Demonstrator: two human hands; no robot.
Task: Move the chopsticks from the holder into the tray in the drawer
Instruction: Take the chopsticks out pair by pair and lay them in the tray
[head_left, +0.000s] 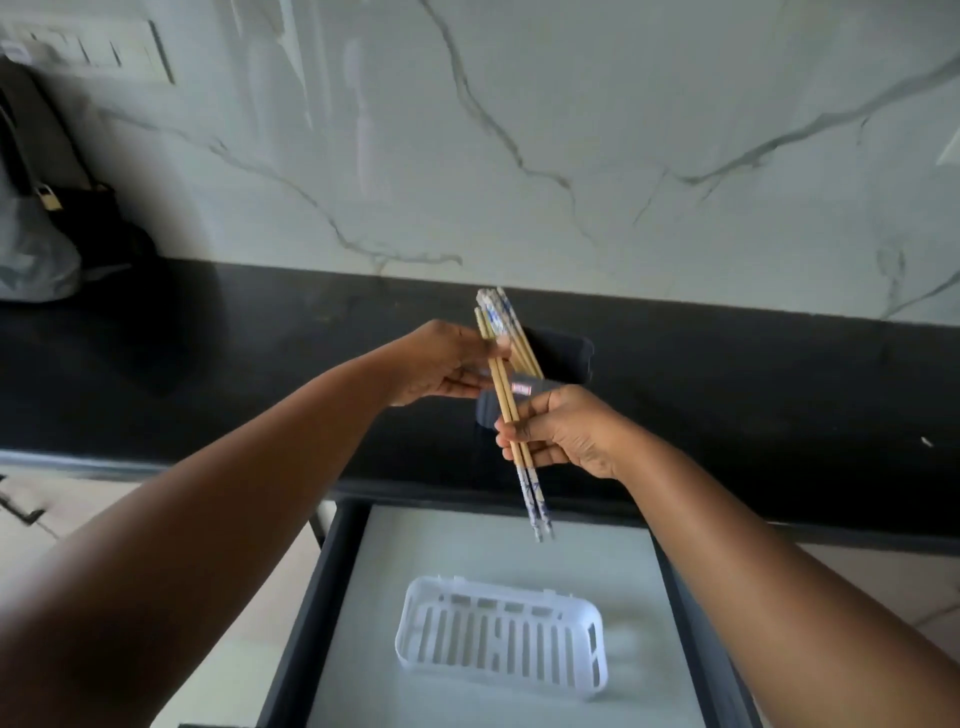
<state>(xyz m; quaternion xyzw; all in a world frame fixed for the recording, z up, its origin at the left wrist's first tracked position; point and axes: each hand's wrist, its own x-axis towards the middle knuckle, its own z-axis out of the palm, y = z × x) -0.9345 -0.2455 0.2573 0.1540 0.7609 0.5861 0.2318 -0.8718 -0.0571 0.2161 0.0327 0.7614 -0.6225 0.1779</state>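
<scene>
The right hand (561, 434) pinches a pair of chopsticks (511, 421) between the thumb and the curled fingers, at about the middle of their length. This pair hangs in the air above the open drawer (332, 597), tilted, with the patterned ends pointing down toward the drawer and the plain ends going up toward the left hand (447, 366). The left hand holds the dark holder (561, 358) above the black counter (727, 395), with its fingers around the holder's side; the exact grip is partly hidden by the sticks. More chopsticks (498, 317) stand out of the holder, with the patterned ends up, just beside the fingers of the left hand.

The chopsticks are thin and pale brown like bamboo, and one end of each is white with a blue pattern. The holder is dark, with a small red and white label on it.

In the right hand I count two sticks. In the holder there are several, but they overlap and I cannot count them exactly. In the drawer lies one white slotted tray (501, 636) on the pale bottom, with nothing inside it.
</scene>
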